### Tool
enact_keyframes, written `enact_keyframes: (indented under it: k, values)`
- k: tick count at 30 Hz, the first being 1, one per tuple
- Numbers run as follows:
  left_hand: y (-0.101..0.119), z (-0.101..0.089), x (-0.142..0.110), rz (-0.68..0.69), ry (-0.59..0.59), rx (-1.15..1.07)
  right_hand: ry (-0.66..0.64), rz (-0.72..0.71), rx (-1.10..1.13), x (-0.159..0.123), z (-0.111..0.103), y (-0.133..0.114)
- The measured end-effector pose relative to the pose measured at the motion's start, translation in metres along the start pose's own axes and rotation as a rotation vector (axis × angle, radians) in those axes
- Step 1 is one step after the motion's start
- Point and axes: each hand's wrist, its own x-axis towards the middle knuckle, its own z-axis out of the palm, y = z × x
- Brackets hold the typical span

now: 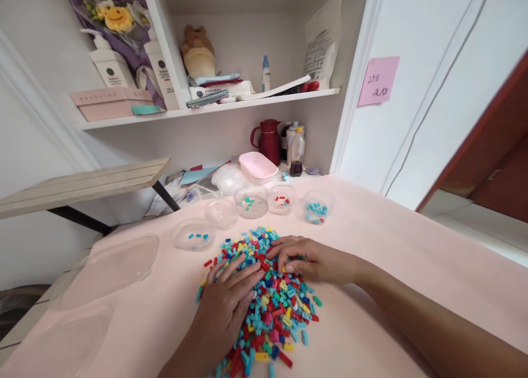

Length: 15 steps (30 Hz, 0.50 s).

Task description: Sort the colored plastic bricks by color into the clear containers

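A heap of small toy building bricks (pixel 268 312) in light blue, red, yellow, green and dark blue lies on the pink tabletop. My left hand (pixel 229 295) rests on the left side of the heap, fingers spread and palm down. On the upper right of the heap is my right hand (pixel 303 258), fingers bent. Its thumb and index fingertip close around a small yellow brick (pixel 284 269), partly hidden by them. Behind the heap, clear bowls hold blue bricks (pixel 198 236), green bricks (pixel 248 203), red bricks (pixel 282 201) and light blue bricks (pixel 317 209).
One clear bowl (pixel 221 213) shows no bricks. Transparent lids (pixel 119 265) lie at the left. A pink basin (pixel 258 166), a red jug (pixel 268 141) and bottles (pixel 297 151) stand at the back, below a loaded shelf (pixel 264 99). A wooden board (pixel 82 185) juts in at left.
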Motion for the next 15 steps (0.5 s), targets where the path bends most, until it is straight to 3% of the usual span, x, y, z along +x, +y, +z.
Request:
enact_keyframes:
  k: [4, 11, 15]
  values:
    - [-0.002, -0.002, 0.0, 0.005, -0.042, -0.033, -0.069, 0.017, -0.01, -0.001, -0.005, 0.003]
    - [-0.004, 0.0, -0.004, 0.035, -0.019, -0.112, -0.069, 0.127, 0.003, -0.01, -0.019, 0.004]
    - [-0.004, 0.001, -0.004, 0.026, -0.009, -0.099, 0.035, 0.232, 0.108, -0.014, -0.023, 0.009]
